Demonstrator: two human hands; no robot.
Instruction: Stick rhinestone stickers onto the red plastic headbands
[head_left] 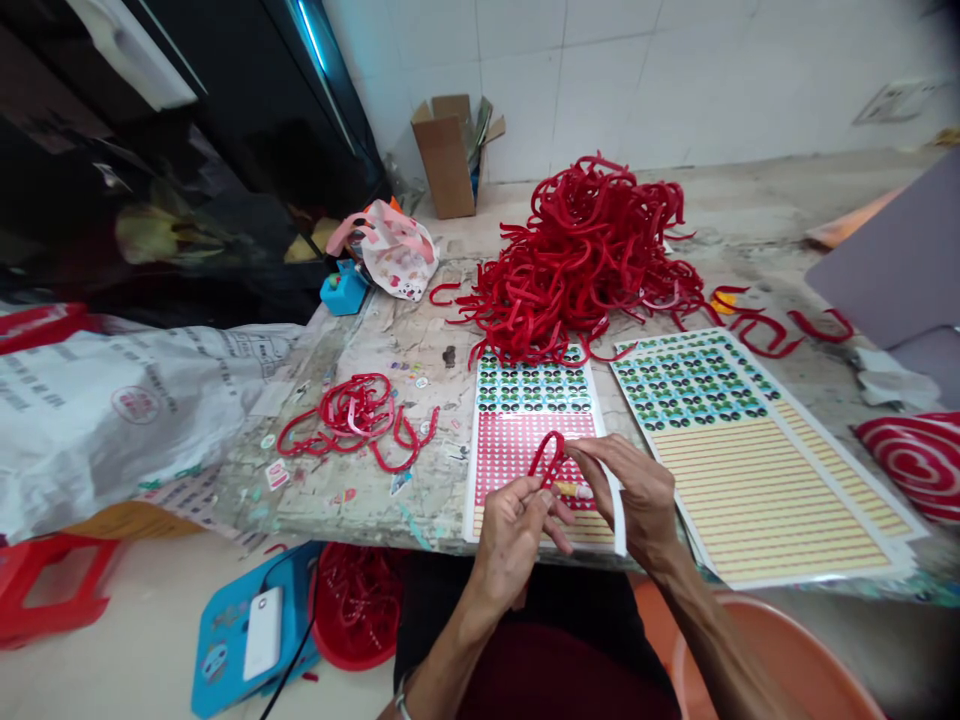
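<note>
A thin red U-shaped headband (pixel 553 456) is held up over the table's front edge. My left hand (pixel 511 530) pinches its lower end between thumb and fingers. My right hand (pixel 630 485) is closed with its fingertips at the band's right side; whether they grip the band or a small sticker is too small to tell. Beneath both hands lies a sticker sheet (pixel 517 440) with green, red and yellow printed sections, its right edge curling up by my right hand. A small yellow piece (pixel 571 491) shows between the hands.
A big heap of red headbands (pixel 585 260) stands behind the sheet, with a smaller pile (pixel 356 415) to the left. More sticker sheets (pixel 765 470) lie at right. A cardboard box (pixel 446 165) and a pink-handled bag (pixel 401 250) stand at the back. Below is a red basin (pixel 356 610) holding headbands.
</note>
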